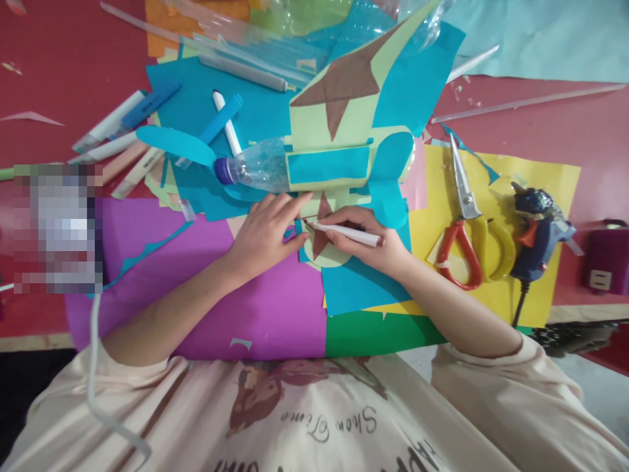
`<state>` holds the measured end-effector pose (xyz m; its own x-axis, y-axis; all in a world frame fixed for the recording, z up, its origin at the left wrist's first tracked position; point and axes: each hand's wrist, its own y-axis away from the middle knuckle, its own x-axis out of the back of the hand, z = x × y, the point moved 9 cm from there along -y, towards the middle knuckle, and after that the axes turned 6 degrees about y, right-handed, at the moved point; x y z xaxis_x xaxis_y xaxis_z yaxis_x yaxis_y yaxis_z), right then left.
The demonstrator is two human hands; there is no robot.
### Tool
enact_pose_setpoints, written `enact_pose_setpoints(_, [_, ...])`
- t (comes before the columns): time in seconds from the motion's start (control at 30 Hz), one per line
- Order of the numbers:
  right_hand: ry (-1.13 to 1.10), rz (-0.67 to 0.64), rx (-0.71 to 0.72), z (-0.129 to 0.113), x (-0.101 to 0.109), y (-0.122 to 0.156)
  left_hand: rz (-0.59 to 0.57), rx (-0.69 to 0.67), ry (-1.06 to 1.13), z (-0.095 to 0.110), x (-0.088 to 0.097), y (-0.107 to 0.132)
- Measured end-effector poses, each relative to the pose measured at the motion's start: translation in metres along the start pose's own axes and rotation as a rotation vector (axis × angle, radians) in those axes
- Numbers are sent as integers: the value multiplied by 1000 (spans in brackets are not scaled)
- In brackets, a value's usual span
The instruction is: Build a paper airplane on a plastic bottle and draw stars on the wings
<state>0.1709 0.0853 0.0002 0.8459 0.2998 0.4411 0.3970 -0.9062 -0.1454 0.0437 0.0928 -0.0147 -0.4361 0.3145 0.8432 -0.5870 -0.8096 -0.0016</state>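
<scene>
A plastic bottle (263, 164) with a purple cap lies on its side, dressed with blue and pale green paper pieces like a plane. One pale green paper wing (304, 124) with a brown star rises on its far side. The near wing (339, 257) carries another brown star, partly hidden by my hands. My left hand (268, 229) rests on this near wing, fingers stretched out, thumb beside the star. In my right hand (368, 239) a white marker (356, 234) with a brown end is gripped like a pen, its tip at the star's left side.
Scissors (464, 210) with red and yellow handles and a blue glue gun (535, 242) lie on yellow paper (540, 177) at the right. Several markers (113, 121) are scattered at the left. Purple paper (275, 308) covers the near side. Clear plastic pieces (236, 39) lie at the back.
</scene>
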Motion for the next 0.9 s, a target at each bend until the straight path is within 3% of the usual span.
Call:
enact_pose_setpoints(0.4, [-10,-2,-90,6,0,0,-3,-8,-23,1,-1,0])
enact_pose_setpoints(0.63, [-31,6,-18,1,1,1,-5,-8,-19,0,-1,-1])
enact_pose_setpoints(0.9, [-61,30,-107,8,1,2,-8,5,3,0,0,0])
